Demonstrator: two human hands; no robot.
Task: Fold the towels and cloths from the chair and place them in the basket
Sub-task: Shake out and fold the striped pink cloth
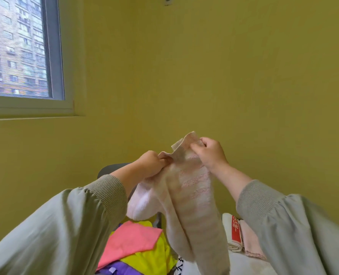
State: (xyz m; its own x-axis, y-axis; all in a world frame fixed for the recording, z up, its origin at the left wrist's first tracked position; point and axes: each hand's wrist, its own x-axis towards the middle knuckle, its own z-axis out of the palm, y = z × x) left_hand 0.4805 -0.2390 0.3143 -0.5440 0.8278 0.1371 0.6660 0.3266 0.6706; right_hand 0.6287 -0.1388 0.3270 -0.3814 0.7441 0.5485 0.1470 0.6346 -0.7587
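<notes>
Held up before an olive-yellow wall [204, 76], a pale pink-and-beige striped terry towel [188, 187] hangs from both hands: the left hand [150, 163] pinches one top corner in a tight grip, the right hand [210, 153] the other. The towel screens part of a dark chair back [113, 168] and a heap of coral, yellow and purple cloths [133, 241]. A grey-green sleeve [293, 225] half hides a folded white towel with red label [233, 235].

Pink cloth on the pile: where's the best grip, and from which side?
Probably its right corner, pinched from above and the right. The pink cloth lies flat on top of the yellow cloth, so that corner points out free, while its left side is hidden behind the left sleeve.
</notes>
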